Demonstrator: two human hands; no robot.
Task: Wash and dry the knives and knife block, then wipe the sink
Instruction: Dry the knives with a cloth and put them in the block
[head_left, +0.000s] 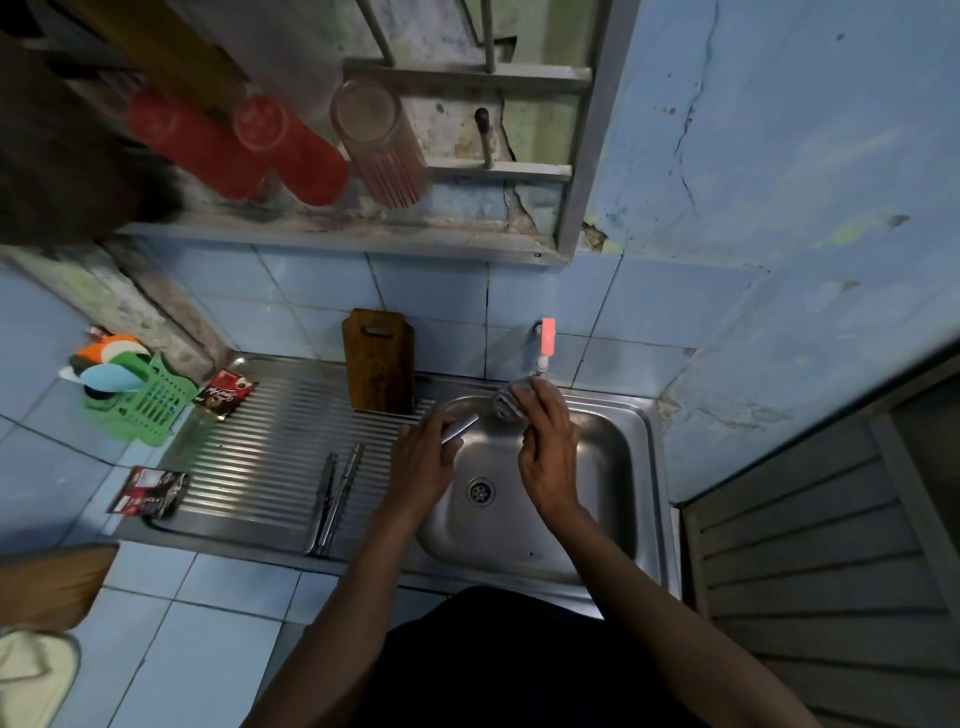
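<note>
Gripping a silvery steel knife (460, 429) by its handle, our left hand (423, 460) has its fingers curled round it at the left rim of the round stainless steel sink basin (597, 530). Our right hand (548, 441) is clamped on a grey metal scouring pad (506, 402), held up right under the white tap with the pink lever (545, 345). So the knife's long axis runs from the left grip up and right, straight toward the scourer, blade end blurry but pointing at the right hand. We reckon the next move is just bringing those two together over the basin, the right hand being nearer the tap.

Two more long steel knives (335, 493) lie side by side on the ribbed drainboard (249, 457), left of our left hand. The brown wooden knife block (379, 361) stands against the tiled wall behind them. A green plastic basket (150, 402) on the counter holds coloured spoons or lids, can't tell which. The basin itself holds nothing we can see besides the drain.
</note>
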